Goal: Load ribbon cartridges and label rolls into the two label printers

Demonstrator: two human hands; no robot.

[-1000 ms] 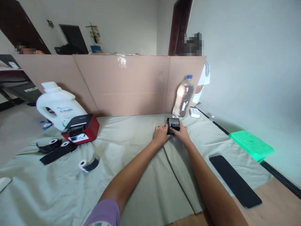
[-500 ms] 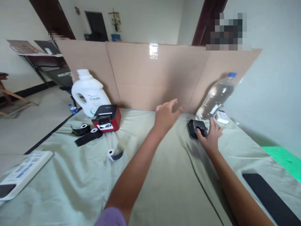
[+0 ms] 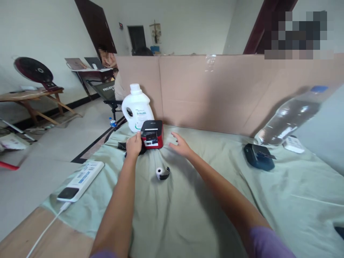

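Note:
A small red and black printer with a dark lid stands in front of a white jug. At its left side, my left hand is closed against the edge; some of its fingers are hidden. My right hand is just off the printer's right side, fingers apart and holding nothing. Partly behind my left hand lie black strips. Nearer to me, a small white roll with a dark curled tail lies on the green cloth. Farther right sits a black device with a dark strip sticking out.
A cardboard panel stands along the back. A clear bottle leans at the right, beside a white box. At the left lies a white power strip with a cable. Beyond, a fan and a seated person are visible.
The view has turned left. My right hand has left the black device and moved over to the printer's right side. My left hand has moved left, onto the printer's left edge.

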